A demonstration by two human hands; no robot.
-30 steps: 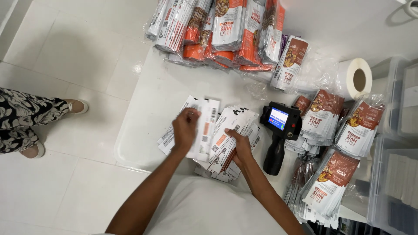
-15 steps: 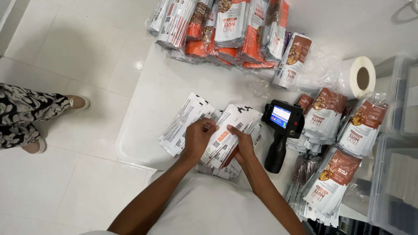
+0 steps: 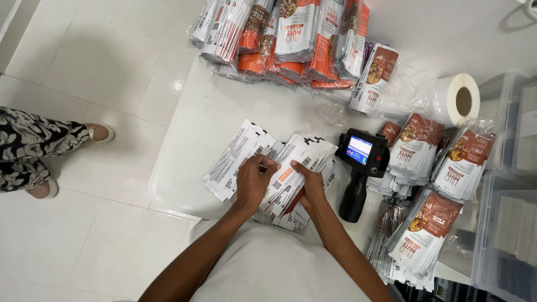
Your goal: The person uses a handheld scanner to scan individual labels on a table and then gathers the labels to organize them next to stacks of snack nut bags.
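Observation:
A fanned spread of flat white pouches [image 3: 240,150] with barcodes lies on the white table [image 3: 190,140] in front of me. My left hand [image 3: 254,179] rests on the middle of the spread, fingers curled on the pouch edges. My right hand [image 3: 309,187] presses on the right part of the pile, gripping a bunch of the pouches [image 3: 305,159]. A black handheld printer [image 3: 361,168] with a lit blue screen stands just right of my right hand.
Stacks of orange and white snack pouches [image 3: 296,33] lie at the table's far side. Brown-and-white pouch stacks [image 3: 425,235] sit to the right, with a white label roll [image 3: 458,100] and clear plastic bins [image 3: 506,223]. A person's patterned leg and shoe [image 3: 39,145] are on the floor at left.
My left hand came down from the upper left of the spread to its middle, beside my right hand. The pouches have been gathered a little tighter.

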